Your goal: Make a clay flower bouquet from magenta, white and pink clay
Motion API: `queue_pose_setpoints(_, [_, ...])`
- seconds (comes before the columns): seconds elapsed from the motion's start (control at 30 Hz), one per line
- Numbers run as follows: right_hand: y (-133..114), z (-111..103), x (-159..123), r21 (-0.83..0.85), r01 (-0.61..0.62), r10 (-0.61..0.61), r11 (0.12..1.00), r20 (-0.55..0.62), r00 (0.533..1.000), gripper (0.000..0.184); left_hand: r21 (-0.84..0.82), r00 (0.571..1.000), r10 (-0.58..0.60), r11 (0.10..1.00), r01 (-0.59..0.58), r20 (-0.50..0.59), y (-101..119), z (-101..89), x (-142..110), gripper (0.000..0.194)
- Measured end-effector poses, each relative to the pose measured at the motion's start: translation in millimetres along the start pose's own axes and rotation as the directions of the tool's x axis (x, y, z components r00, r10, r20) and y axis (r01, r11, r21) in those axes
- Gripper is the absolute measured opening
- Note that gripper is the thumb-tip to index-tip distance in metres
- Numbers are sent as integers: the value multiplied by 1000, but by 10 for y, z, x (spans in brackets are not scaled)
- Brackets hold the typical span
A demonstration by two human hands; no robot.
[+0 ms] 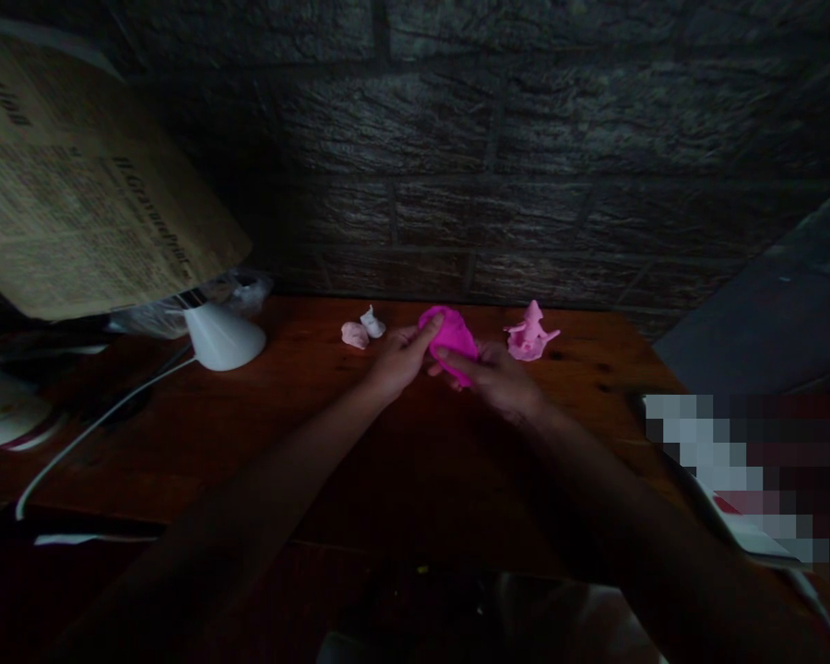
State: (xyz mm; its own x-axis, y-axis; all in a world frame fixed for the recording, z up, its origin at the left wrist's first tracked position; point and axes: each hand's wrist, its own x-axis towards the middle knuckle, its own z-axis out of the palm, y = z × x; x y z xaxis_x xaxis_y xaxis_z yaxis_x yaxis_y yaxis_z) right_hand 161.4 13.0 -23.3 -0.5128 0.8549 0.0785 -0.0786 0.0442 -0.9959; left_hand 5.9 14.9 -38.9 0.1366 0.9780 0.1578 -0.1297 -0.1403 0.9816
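Left hand (405,358) and right hand (506,378) pinch a bright pink piece (457,339) beneath their thumbs; it lies between the two hands, much of its face showing above the right thumb, a pink figure (531,337) right of the grip.

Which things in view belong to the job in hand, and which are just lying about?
In the job:
bright pink piece, held by left hand and right hand
probably pale pink lump, white lump and pink figure: close by, similar-looking

Apparently just lying about:
white cone-shaped base
newsprint-patterned shade
white cord
clear plastic
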Motion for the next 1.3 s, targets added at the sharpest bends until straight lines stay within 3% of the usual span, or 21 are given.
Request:
queue_pose_setpoints(0.13, [51, 1, 11, 35, -12, 13, 999, -34, 999, 35, -105, 999, -30, 994, 32, 29, 30, 27, 25, 45])
queue_pose_setpoints(0.33, [54, 18, 9, 94, -94, 99, 991, -44, 994, 43, -170, 982, 28, 984, -60, -185, 74, -14, 65, 43])
queue_pose_setpoints(0.53, [24, 62, -1, 36, -157, 159, 987, -80, 984, 47, -173, 998, 0, 985, -11, -62, 38, 8, 31, 43])
queue_pose_setpoints(0.73, [-16, 51, -17, -28, -102, 101, 994, -42, 994, 51, -190, 998, -5, 982, 16, 56, 82, 69, -41, 33])
queue_pose_setpoints(1.1, [-46, -15, 5, -57, -1, -7, 998, -139, 990, 56, -264, 997, -18, 965, -1, -69, 100, 28, 17, 30])
queue_pose_setpoints(1.3, [-37, -49, -11, -263, 58, -98, 963, -140, 985, 57, -220, 995, 2, 975, -23, -98, 75, 31, 17, 28])
